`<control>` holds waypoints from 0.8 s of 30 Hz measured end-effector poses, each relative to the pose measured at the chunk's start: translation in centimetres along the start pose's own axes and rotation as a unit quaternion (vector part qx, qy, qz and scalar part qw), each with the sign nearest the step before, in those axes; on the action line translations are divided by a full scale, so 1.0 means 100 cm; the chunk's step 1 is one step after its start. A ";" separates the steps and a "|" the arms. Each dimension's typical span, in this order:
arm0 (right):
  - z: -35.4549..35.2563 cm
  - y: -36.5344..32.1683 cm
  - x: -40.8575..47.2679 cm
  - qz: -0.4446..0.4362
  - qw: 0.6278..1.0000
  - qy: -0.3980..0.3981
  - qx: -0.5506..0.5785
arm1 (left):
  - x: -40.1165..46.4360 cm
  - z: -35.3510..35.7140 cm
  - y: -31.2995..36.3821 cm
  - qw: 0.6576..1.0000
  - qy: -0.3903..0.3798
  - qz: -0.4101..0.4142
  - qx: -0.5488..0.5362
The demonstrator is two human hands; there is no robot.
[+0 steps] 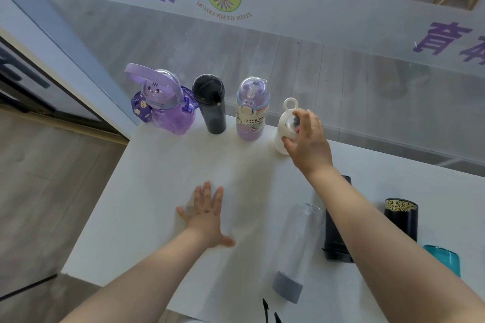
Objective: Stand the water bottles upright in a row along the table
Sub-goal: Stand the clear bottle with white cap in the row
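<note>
A: Four bottles stand in a row along the far edge of the white counter (162,191), against a glass wall. From the left: a purple bunny bottle (165,105) with a handle and strap, a black bottle (211,103), a lilac bottle (250,110) with a clear domed lid, and a white bottle (284,126) with a ring on its cap.

B: And the hands?

A: The right hand (308,139) grips the top of the white bottle, fingers curled over the cap and thumb on its side. The left hand (207,214) lies flat and open on the counter, fingers spread, holding nothing.

B: What waits to be stood up?

A: A clear bottle (299,246) with a grey cap lies on its side near the front edge; it looks empty. Just beside it a dark bottle (336,238) lies under the right forearm. Farther right are a black flask (401,217) with a gold-patterned band and a teal bottle (446,259), partly hidden by the arm.

B: Contents of the row?

A: The purple bottles are tinted, the black and white opaque; I cannot tell.
</note>
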State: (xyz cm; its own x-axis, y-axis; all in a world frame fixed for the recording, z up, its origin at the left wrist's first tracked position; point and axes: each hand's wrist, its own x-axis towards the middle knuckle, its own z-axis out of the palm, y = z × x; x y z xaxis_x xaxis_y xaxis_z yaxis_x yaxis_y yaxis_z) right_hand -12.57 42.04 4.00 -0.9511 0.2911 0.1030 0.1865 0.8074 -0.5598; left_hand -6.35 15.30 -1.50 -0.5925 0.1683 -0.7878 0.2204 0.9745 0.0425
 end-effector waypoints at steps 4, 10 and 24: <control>0.003 -0.003 0.012 -0.021 0.999 0.023 0.007 | 0.001 0.000 0.000 1.000 -0.002 0.000 -0.001; 0.004 -0.003 0.015 -0.017 1.000 0.014 0.006 | 0.000 -0.001 0.000 1.000 -0.001 0.000 -0.007; -0.038 0.017 -0.072 -0.020 0.999 -0.026 -0.010 | -0.002 0.003 -0.003 1.000 0.026 0.005 -0.002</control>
State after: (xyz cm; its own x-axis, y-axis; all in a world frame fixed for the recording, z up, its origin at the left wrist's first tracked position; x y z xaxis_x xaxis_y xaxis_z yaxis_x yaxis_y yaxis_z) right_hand -4.48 43.24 5.42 -0.9694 0.2316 0.0807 0.1527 0.8275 -0.5403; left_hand -6.08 14.94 -1.52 -0.6304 0.1854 -0.7538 0.2241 0.9732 0.0519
